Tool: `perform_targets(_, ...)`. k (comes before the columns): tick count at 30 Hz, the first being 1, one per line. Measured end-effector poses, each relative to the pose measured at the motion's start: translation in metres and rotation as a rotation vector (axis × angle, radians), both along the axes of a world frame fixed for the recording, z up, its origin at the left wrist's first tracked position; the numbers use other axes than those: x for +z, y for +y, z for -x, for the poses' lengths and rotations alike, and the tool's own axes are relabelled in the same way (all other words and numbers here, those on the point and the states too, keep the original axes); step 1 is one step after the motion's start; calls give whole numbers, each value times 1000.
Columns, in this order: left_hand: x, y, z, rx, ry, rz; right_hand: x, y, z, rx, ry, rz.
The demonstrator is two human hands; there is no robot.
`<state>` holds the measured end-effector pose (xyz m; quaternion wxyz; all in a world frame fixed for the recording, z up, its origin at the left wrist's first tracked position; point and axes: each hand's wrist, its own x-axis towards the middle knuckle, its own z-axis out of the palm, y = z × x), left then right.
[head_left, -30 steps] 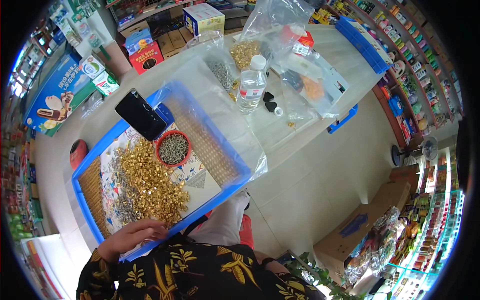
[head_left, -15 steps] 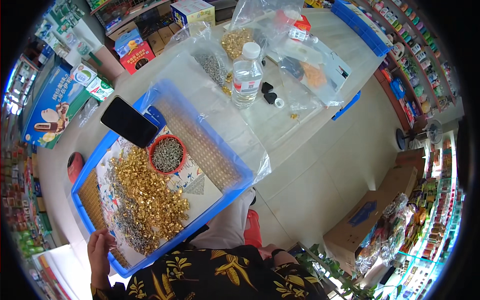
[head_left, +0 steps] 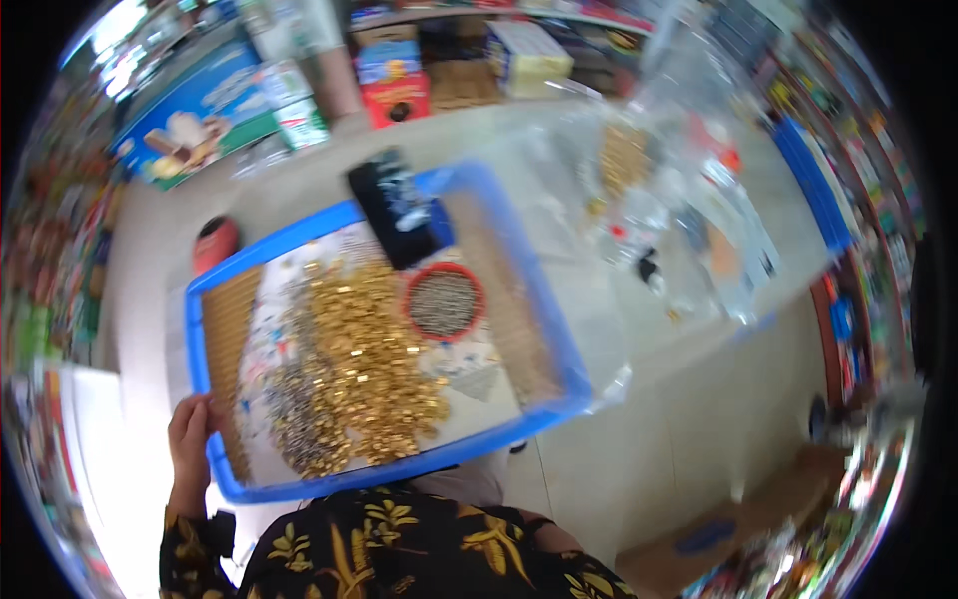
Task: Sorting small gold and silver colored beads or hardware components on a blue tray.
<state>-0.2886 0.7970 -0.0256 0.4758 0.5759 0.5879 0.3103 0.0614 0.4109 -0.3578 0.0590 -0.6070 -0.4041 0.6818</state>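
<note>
My left hand (head_left: 190,429) is at the near left rim of a blue plastic tray (head_left: 399,469), with fingers bent and pressed together. Whatever is between the fingertips is too small and blurred to make out. Inside the tray lies a heap of small gold metal pieces (head_left: 364,349), with small silver pieces (head_left: 294,419) along its left side. A round red dish (head_left: 444,302) full of small silver pieces sits right of the heap. A dark phone (head_left: 399,215) leans across the tray's far rim. My right hand is hidden; only a blurred patch of arm shows beside the patterned clothing.
Right of the tray, clear plastic bags (head_left: 689,220) lie on the pale table, one with gold pieces (head_left: 624,155). A red and black object (head_left: 216,243) stands left of the tray. Boxes (head_left: 529,60) line the back; stocked shelves flank both sides.
The view has swung, so the tray appears farther right and more level, with blur. My left hand has come lower beside the tray's left rim, fingers still together. My right hand has dropped from sight.
</note>
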Motion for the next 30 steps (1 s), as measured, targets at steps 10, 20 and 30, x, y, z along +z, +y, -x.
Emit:
perform_targets(10,27,7,30,-87,-79,-388,-36,1,-75,-748,73,77)
perform_targets(20,5,10,47,-245,-226,-490,105,27,-122,-2099,-249,-752)
perform_targets(30,4,-11,57,-319,-421,-608,372,114,-53,-1747,-219,-1423)
